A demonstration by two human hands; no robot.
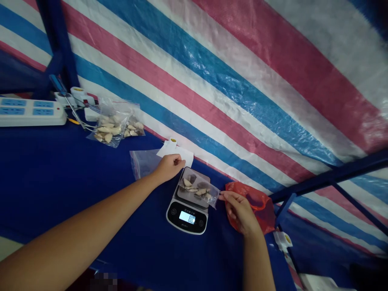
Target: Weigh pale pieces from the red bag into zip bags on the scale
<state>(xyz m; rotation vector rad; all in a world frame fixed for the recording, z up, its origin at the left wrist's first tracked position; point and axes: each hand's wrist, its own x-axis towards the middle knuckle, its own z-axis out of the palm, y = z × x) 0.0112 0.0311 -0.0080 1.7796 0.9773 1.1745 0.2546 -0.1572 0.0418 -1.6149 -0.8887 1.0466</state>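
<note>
A kitchen scale (187, 218) with a lit display stands on the blue table. Across its weighing plate lies a clear plastic bag (200, 190) holding several pale, dark-edged dried slices. My right hand (239, 208) pinches the bag's right edge between thumb and fingertips. Beside the upper left corner of the plate is my left hand (171, 166), its fingers curled closed; whatever they hold, if anything, is hidden. Under and behind that hand are a white paper (184, 155) and a flat clear bag (144, 161). A red plastic bag (257, 202) sits just behind my right hand.
Two filled clear bags (109, 129) lie at the back left, near a screwdriver (71, 105) and cables. A white power strip (30, 112) is at the far left. Striped sheeting (212, 101) rises behind the table, with a blue metal frame (330, 173) at the right.
</note>
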